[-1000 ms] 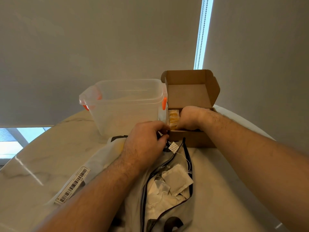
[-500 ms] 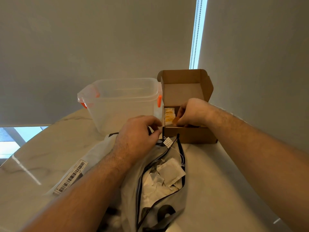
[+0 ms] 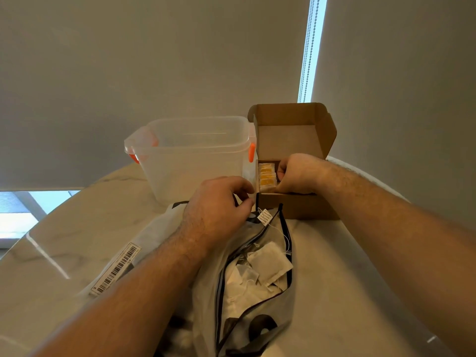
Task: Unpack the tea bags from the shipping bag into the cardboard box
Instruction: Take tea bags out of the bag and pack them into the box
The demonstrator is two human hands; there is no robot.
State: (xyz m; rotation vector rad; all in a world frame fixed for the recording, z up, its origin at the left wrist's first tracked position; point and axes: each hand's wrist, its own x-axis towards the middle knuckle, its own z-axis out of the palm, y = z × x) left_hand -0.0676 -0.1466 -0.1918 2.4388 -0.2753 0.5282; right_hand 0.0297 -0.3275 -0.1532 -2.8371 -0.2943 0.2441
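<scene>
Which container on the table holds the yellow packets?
The open brown cardboard box, where the right hand reaches in; the clear plastic tub beside it looks empty.

The small brown cardboard box (image 3: 296, 206) stands near the far edge of the table (image 3: 334, 266), its lid flap raised upright. Yellow tea bags (image 3: 266, 176) stand on edge in a row against its left wall. Just in front, the grey shipping bag (image 3: 206, 300) lies flat. Its black-rimmed mouth gapes towards the box, with white tea bags (image 3: 270, 264) heaped inside and a paper tag (image 3: 264, 217) at the rim.
</scene>
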